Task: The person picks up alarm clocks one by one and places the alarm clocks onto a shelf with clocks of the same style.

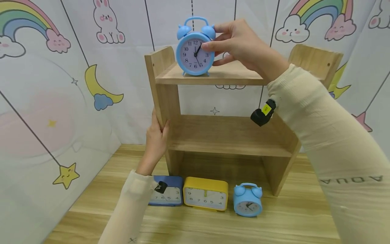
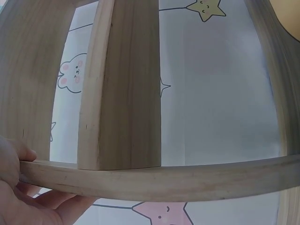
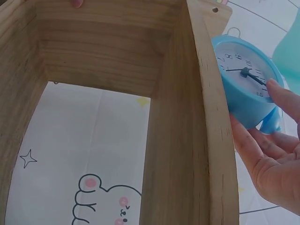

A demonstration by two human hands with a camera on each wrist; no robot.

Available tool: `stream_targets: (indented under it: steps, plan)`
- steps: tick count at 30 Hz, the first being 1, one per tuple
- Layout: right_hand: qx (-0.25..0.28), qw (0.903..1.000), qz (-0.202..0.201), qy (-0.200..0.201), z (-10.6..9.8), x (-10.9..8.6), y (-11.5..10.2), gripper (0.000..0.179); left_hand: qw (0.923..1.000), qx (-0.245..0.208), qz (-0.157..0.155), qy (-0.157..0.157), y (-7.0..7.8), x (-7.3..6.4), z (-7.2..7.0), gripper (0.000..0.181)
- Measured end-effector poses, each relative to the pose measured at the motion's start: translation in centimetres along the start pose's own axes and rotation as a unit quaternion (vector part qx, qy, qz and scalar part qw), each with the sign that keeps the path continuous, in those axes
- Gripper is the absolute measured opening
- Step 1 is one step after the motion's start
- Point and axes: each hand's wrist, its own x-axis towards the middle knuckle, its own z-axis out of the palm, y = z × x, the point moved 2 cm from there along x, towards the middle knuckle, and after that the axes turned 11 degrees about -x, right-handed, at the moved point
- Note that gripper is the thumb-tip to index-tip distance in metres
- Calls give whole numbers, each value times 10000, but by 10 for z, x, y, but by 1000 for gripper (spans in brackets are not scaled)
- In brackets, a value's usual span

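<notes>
A light-blue twin-bell alarm clock point(image 1: 189, 60) stands upright at the left end of the top shelf point(image 1: 240, 73), its feet at the front edge. My right hand point(image 1: 239, 44) grips its right side, thumb on the front and fingers behind, as the right wrist view also shows with the clock point(image 3: 246, 70). My left hand point(image 1: 156, 139) holds the left side panel of the wooden shelf unit point(image 1: 161, 101). In the left wrist view, that hand point(image 2: 28, 201) has its thumb and fingers on either side of the panel edge point(image 2: 187, 180).
On the wood-grain table point(image 1: 213, 227), before the unit, stand a blue clock point(image 1: 170, 183), partly behind my left sleeve, a yellow clock point(image 1: 207, 184) and a smaller-looking light-blue twin-bell clock point(image 1: 248, 200). A patterned cloth point(image 1: 134, 67) hangs behind.
</notes>
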Motion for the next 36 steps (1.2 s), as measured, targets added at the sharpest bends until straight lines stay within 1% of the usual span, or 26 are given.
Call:
stream_targets:
  steps: [7, 13, 20, 27, 36]
  plan:
    - [-273, 9996, 78, -38, 1, 3, -2, 52, 10000, 16, 51, 25, 1, 1, -1, 63]
    - [-373, 9992, 150, -63, 1, 2, 1, 52, 10000, 19, 66, -10, 2, 1, 0, 61]
    - [-318, 9993, 117, -174, 1, 7, 3, 51, 10000, 38, 60, 26, 2, 0, 0, 62]
    - [-130, 9996, 144, -211, 4, 11, 4, 52, 10000, -11, -1, 29, 2, 0, 0, 61]
    - [-207, 9995, 115, -232, 6, 11, 5, 54, 10000, 21, 6, 62, 1, 0, -1, 62]
